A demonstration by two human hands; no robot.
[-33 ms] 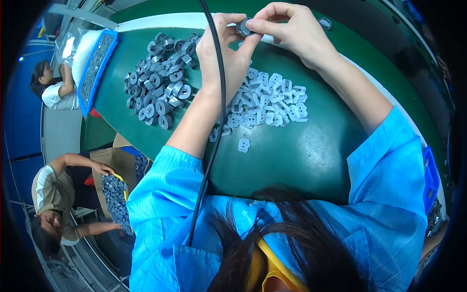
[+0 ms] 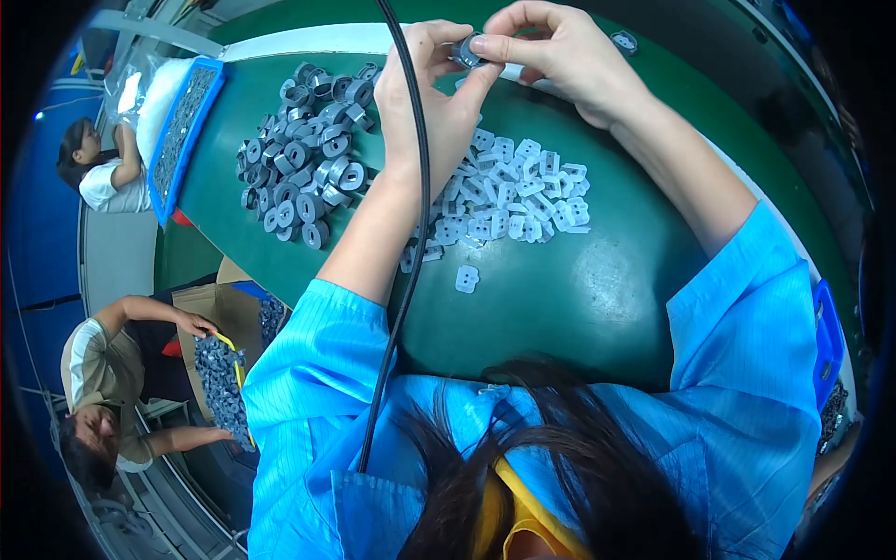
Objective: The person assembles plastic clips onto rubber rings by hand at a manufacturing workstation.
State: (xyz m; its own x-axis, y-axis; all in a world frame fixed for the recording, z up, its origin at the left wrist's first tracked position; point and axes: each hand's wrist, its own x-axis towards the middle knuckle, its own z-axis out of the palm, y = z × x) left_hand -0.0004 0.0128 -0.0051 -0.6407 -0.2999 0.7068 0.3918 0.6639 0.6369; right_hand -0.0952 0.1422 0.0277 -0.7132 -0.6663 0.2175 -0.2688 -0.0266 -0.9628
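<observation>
Left hand (image 2: 439,103) and right hand (image 2: 560,61) pinch a grey ring part (image 2: 464,51).

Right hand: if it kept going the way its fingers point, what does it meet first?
The right hand points left across the table, fingertips already on the small grey ring part held with the left hand. Going on, it would press into that part, then the left fingers; depth is unclear.
</observation>
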